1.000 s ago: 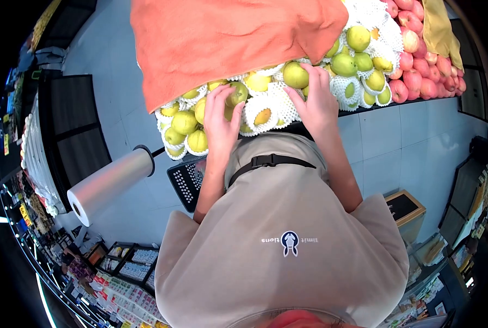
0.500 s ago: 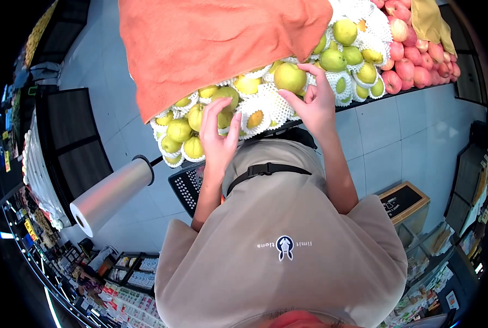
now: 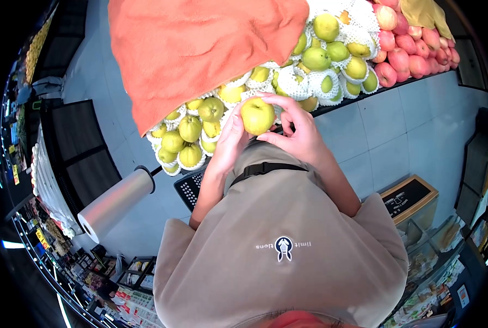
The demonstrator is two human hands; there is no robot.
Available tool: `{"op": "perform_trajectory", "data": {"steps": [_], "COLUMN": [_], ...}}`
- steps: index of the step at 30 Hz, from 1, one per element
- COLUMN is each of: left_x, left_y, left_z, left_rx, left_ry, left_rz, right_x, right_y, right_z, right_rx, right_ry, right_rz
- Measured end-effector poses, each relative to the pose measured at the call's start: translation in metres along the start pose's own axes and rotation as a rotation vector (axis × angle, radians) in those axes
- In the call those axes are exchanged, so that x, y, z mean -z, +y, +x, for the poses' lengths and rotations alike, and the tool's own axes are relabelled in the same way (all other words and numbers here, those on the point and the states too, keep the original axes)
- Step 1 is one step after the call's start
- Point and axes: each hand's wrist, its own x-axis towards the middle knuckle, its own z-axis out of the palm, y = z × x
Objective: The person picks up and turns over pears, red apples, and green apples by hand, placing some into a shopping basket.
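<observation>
A yellow-green round fruit [image 3: 257, 116] is held up between my two hands, just in front of the fruit display. My right hand [image 3: 297, 127] grips it from the right, with fingers over its top and the thumb beneath. My left hand [image 3: 233, 136] rests against its left side, fingers raised and partly hidden behind the fruit. Close by lie several green fruits [image 3: 190, 129] in white foam nets [image 3: 305, 85]. An orange cloth [image 3: 205, 49] covers the display's upper left part.
Red apples [image 3: 399, 59] lie at the display's right end, partly under a yellow cloth [image 3: 427, 15]. A roll of plastic film [image 3: 115, 203] sticks out at the left. A wood-framed black sign [image 3: 402, 201] stands at the lower right.
My right hand has brought the round fruit from the display towards my body. My left hand has moved right and now touches it. The view has shifted slightly.
</observation>
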Motion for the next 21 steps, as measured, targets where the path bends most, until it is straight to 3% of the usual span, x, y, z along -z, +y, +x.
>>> {"op": "perform_trajectory", "data": {"steps": [4, 6, 8, 10, 11, 14, 18, 20, 21], "left_x": [-0.013, -0.014, -0.017, -0.023, -0.025, -0.022, -0.026, -0.027, -0.029], "left_y": [-0.004, -0.006, -0.008, 0.003, 0.004, 0.0, 0.003, 0.007, 0.014], "left_z": [0.009, 0.015, 0.019, 0.022, 0.022, 0.024, 0.02, 0.019, 0.016], "left_rx": [-0.136, -0.316, -0.398, -0.456, -0.471, -0.469, -0.512, -0.394, -0.293], "left_ry": [0.138, 0.203, 0.259, 0.226, 0.211, 0.229, 0.29, 0.3, 0.308], "left_rz": [-0.009, 0.282, 0.36, 0.98, 1.029, 0.781, 0.599, 0.357, 0.428], "right_x": [0.003, 0.006, 0.008, 0.009, 0.007, 0.011, 0.01, 0.003, -0.007], "right_y": [0.017, 0.02, 0.014, 0.017, 0.017, 0.019, 0.017, 0.023, 0.021], "right_z": [0.001, 0.002, 0.005, 0.009, 0.011, 0.018, 0.026, 0.027, 0.03], "right_rx": [0.008, -0.008, -0.228, -0.257, -0.246, -0.27, -0.293, -0.025, 0.117], "right_ry": [0.085, 0.099, 0.026, -0.095, -0.076, -0.098, -0.115, -0.004, 0.134], "right_rz": [0.114, 0.228, 0.609, 0.594, 0.601, 0.613, 0.898, 0.683, 0.63]}}
